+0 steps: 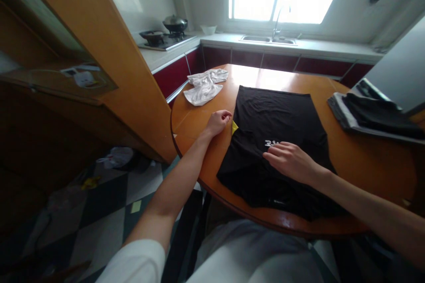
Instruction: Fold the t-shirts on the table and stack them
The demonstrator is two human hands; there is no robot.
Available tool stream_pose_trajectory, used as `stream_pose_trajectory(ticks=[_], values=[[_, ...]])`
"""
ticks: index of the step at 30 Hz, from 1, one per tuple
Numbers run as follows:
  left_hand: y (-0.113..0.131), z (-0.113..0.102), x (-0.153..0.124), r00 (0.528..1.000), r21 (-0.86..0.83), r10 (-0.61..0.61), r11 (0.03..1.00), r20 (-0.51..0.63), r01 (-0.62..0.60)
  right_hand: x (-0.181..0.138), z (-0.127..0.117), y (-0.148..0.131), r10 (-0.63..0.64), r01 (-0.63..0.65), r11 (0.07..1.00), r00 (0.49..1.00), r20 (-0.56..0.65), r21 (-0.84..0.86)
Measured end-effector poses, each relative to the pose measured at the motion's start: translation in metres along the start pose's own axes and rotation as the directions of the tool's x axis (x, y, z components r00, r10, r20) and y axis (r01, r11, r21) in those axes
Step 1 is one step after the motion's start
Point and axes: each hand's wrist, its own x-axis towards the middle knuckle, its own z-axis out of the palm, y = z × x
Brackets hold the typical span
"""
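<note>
A black T-shirt point(275, 110) with white lettering lies spread on the round wooden table point(186, 135). Its near part is wrinkled, and a small yellow patch point(235, 127) shows at its left edge. My left hand point(219, 122) is just left of that edge, fingers curled in, with nothing visible in them. Over the middle of the shirt is my right hand point(288, 159), covering part of the lettering. Its fingers are extended and slightly bent, holding no fabric that I can see; whether they touch the cloth is unclear.
A crumpled white cloth point(204, 88) lies at the table's far left. Folded dark and grey clothes point(375, 115) are stacked at the right. Behind are a counter with a sink point(265, 40) and a stove with pans point(175, 23). A wooden cabinet point(133, 62) stands left.
</note>
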Motion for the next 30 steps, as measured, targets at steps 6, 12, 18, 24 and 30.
stream_pose_trajectory(ticks=[6,12,18,24,30], values=[[0.001,0.001,0.0,1.0,0.018,0.005,1.0,0.016,-0.005,0.004,0.021,0.011,0.107,-0.106,0.941,0.994,0.014,0.322],[-0.001,0.001,0.001,1.0,0.027,0.005,1.0,0.006,-0.005,0.06,0.056,0.058,0.557,-0.487,0.725,0.831,0.001,0.488],[-0.005,0.001,0.001,1.0,0.014,0.005,1.0,-0.012,-0.005,0.093,0.089,0.068,0.578,-0.554,0.706,0.811,0.094,0.44],[0.004,0.002,-0.003,0.995,0.092,0.091,0.992,-0.029,-0.088,0.097,0.087,0.067,0.673,-0.635,0.532,0.718,0.175,0.561],[0.038,0.016,-0.02,0.931,0.109,0.351,0.926,0.098,-0.36,0.092,0.071,0.055,0.691,-0.691,0.56,0.694,0.202,0.457]])
